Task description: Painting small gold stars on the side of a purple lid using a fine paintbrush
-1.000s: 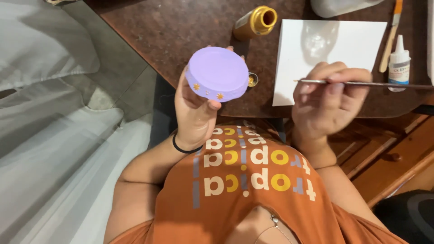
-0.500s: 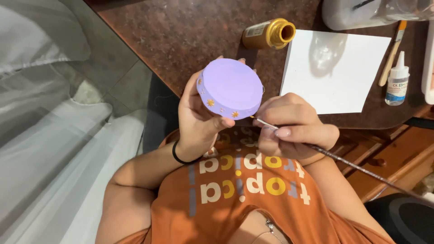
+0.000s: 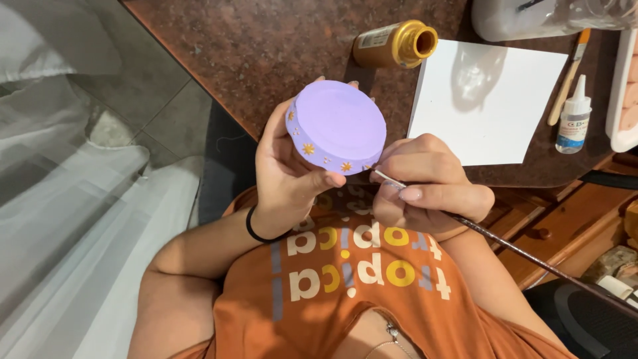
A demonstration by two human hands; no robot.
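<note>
Left hand (image 3: 286, 176) gripping lilac box (image 3: 337, 126), right hand (image 3: 425, 186) pinching brush (image 3: 505, 242)

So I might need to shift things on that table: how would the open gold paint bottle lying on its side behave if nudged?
The gold paint bottle looks cylindrical and lies on its side on the brown stone tabletop, so it would probably roll readily. Its mouth is uncapped, so paint might spill out. It seems small and likely light, so even a slight push could move it towards the white square sheet.
</note>
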